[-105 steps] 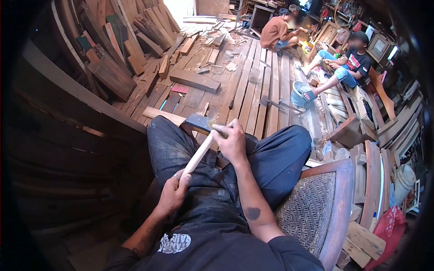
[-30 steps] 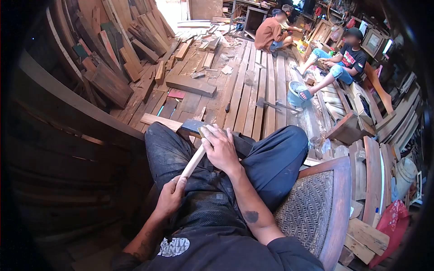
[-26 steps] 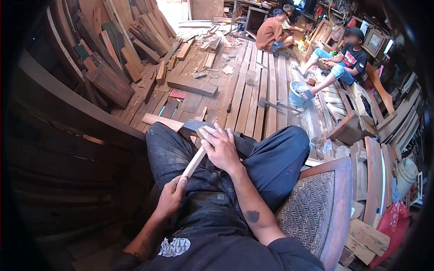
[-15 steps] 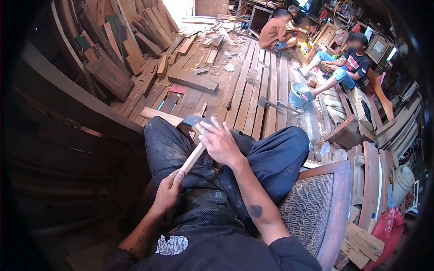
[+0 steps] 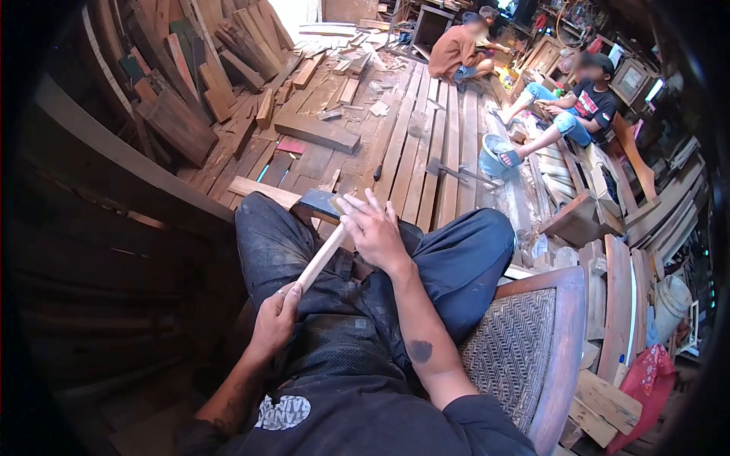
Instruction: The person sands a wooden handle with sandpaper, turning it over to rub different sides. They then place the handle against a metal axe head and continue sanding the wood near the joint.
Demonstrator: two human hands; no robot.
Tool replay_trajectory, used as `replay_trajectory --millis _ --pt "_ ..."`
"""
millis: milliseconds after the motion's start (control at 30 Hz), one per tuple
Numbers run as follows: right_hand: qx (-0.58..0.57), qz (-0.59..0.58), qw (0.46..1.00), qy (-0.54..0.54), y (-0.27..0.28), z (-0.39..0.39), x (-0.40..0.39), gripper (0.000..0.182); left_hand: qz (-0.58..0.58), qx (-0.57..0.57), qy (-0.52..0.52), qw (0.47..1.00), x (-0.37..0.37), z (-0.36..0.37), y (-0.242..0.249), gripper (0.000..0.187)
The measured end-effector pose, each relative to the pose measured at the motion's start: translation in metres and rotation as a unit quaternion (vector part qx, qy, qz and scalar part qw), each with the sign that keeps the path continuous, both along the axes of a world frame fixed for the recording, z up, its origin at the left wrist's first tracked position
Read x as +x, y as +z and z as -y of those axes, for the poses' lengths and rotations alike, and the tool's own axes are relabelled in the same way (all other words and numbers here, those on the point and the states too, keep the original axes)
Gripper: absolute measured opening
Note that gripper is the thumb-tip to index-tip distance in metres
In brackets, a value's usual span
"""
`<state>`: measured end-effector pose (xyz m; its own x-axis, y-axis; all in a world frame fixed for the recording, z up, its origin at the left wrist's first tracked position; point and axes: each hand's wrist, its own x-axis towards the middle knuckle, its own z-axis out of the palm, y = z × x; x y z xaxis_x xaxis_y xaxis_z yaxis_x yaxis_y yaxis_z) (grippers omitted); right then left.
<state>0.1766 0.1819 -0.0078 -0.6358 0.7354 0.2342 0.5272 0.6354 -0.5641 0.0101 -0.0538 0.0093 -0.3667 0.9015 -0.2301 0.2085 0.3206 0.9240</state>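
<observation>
My left hand is closed around the lower end of a pale wooden handle, which slants up across my lap. At its top sits a dark metal head, so the tool looks like an axe; my fingers partly hide the head. My right hand lies over the upper handle and the right end of the head, its fingers spread and touching there. Beneath the tool are my crossed legs in dark trousers.
Planks lean at the left. A thick wooden beam and an axe-like tool lie on the slatted floor. Near a seated person stands a bucket. A woven chair panel is at my right.
The whole view has shifted slightly. My right hand's fingers have opened wider over the tool's head, and more of the metal shows. My left hand keeps its grip.
</observation>
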Motion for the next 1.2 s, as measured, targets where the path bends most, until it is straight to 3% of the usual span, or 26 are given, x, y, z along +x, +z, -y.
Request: replay_trajectory --millis 67,200,333,567,667,800,900,1200 --pt "0.016 -0.017 0.999 -0.036 -0.003 0.003 -0.002 0.046 0.004 0.007 -0.007 1.000 0.000 -0.002 -0.001 0.047" --pt "-0.003 -0.030 0.999 0.043 0.001 0.011 0.000 0.046 0.025 0.000 -0.008 1.000 0.002 -0.001 -0.002 0.046" --pt "-0.011 -0.031 0.998 -0.044 0.003 -0.002 0.001 0.045 0.009 0.000 -0.010 1.000 0.001 0.001 -0.006 0.046" --pt "-0.033 -0.059 0.997 0.043 -0.002 0.003 0.007 0.041 0.007 -0.012 -0.024 1.000 0.003 -0.001 -0.001 0.043" --pt "0.025 -0.109 0.994 0.006 -0.013 0.002 -0.001 0.035 -0.055 0.064 -0.039 0.996 0.007 -0.001 -0.004 0.041" --pt "0.060 -0.189 0.980 -0.010 -0.012 0.003 -0.004 0.029 -0.005 0.019 -0.037 0.999 0.007 0.000 0.001 0.040" --pt "0.120 -0.189 0.973 -0.046 -0.007 0.007 -0.004 0.026 0.000 0.034 -0.032 0.999 0.007 -0.001 0.000 0.040" --pt "0.078 -0.156 0.983 -0.050 0.004 0.003 0.010 0.032 -0.007 0.041 -0.031 0.999 0.007 -0.001 -0.001 0.040"
